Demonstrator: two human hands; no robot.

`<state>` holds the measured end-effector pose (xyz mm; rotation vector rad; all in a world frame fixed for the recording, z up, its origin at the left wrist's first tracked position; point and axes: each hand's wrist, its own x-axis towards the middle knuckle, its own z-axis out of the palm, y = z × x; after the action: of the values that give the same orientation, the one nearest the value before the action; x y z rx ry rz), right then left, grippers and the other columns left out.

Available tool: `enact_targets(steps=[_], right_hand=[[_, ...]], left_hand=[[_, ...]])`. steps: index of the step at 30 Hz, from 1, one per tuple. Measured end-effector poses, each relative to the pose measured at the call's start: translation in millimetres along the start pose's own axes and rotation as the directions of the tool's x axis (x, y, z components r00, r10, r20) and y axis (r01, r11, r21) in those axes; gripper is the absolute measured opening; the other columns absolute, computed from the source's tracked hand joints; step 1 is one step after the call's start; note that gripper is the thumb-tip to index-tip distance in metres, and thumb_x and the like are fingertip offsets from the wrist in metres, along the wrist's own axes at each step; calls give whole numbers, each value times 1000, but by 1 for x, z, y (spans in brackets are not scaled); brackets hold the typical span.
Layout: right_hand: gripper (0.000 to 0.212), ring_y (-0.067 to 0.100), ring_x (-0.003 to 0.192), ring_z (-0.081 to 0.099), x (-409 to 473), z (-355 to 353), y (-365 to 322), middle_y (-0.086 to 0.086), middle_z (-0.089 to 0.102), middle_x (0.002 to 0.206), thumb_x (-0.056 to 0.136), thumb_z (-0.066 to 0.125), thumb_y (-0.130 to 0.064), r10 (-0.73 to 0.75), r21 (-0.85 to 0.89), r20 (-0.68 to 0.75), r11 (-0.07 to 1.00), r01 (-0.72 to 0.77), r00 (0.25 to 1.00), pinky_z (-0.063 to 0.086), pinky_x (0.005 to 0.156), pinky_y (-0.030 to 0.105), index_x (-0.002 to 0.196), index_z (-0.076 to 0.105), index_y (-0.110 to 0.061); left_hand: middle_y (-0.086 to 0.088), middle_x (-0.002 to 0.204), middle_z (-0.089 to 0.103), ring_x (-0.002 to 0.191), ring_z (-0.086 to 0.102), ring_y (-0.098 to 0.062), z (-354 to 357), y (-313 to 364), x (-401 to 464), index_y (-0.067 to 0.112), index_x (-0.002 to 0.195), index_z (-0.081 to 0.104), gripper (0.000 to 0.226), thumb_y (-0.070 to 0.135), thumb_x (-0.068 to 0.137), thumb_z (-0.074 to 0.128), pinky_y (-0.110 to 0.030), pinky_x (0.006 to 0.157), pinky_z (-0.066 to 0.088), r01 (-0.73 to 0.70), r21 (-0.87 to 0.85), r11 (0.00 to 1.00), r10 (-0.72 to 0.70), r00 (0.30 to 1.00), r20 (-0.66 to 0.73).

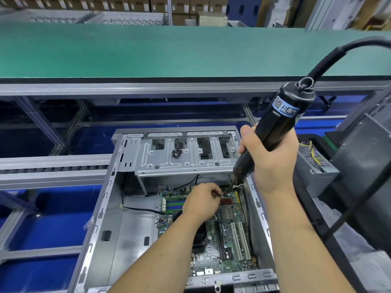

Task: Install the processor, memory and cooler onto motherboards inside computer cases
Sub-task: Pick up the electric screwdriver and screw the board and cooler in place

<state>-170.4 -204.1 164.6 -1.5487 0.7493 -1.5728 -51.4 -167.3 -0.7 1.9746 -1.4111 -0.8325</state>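
Now the right hand (273,159) grips an electric screwdriver (277,127) over the motherboard's (224,240) far corner inside the case (101,208); the left hand (203,200) pinches something small, likely a screw, there. A tilted bit could slip and gouge the board.

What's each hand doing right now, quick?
Left hand: fingers pinched over the motherboard; what they pinch is too small to tell.
Right hand: grips the electric screwdriver.

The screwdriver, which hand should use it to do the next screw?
Probably the right hand: it already grips the electric screwdriver, tip down near the motherboard corner. The left hand pinches something small there, likely a screw, so it looks better placed to steady it.
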Motion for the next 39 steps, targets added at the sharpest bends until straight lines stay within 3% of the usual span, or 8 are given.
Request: enact_targets(steps=[4,7,11,20,27,32,35,39], right_hand=[[37,34,61,60,0,1,1,5,61,69,75,82,-61,16,20,-6,1000,-16,1000,53,63,45,81,59,-32],[41,35,62,59,-1,1,4,8,61,69,74,82,-62,32,18,-1,999,-32,999,53,64,45,81,58,-29],[39,34,63,60,-2,2,4,10,61,70,75,81,-62,38,12,-5,999,-38,999,54,65,47,81,59,-30],[31,32,63,60,-3,3,3,9,60,69,76,81,-58,27,9,-3,1000,-27,1000,54,66,48,82,60,-35],[33,36,61,59,-3,3,1,8,59,68,77,80,-59,15,23,-3,1000,-15,1000,54,64,47,81,59,-35],[40,38,62,58,-4,2,3,18,59,69,80,80,-49,44,-6,-8,999,-44,999,54,64,51,84,58,-15],[27,36,64,59,-7,4,2,14,60,70,79,80,-48,52,-2,7,999,-52,999,54,66,54,82,59,-32],[57,42,64,56,-12,6,4,22,56,70,78,80,-56,62,-2,60,998,-62,996,53,65,55,87,53,-6]], left_hand=[[11,85,67,59,57,-11,0,-1,1,41,84,61,17,27,88,70,-35,66,57,4,21,1000,-4,1000,3],[13,76,63,54,54,-9,1,-2,1,42,80,57,21,27,87,71,-32,60,52,5,21,1000,-4,1000,-8],[17,84,62,65,54,-1,0,-3,1,41,88,57,26,20,85,73,-30,67,52,-35,-19,999,34,999,-10],[20,85,63,61,51,-1,0,-4,2,45,97,54,37,19,84,76,-24,63,42,-17,-68,998,17,1000,-7],[20,83,64,61,51,-3,0,-4,2,44,97,55,36,17,84,76,-30,66,51,-8,-103,995,6,1000,-17],[19,83,63,58,50,-2,-1,-2,0,43,96,56,36,16,83,77,-28,64,50,-31,-92,995,30,999,-16],[19,84,61,69,55,-5,-1,0,-3,39,101,59,32,17,83,75,-28,67,50,-67,-13,998,67,998,-8],[20,85,60,78,53,-9,-1,6,-6,38,103,59,31,18,83,71,-26,66,41,-129,154,980,132,991,-10]])
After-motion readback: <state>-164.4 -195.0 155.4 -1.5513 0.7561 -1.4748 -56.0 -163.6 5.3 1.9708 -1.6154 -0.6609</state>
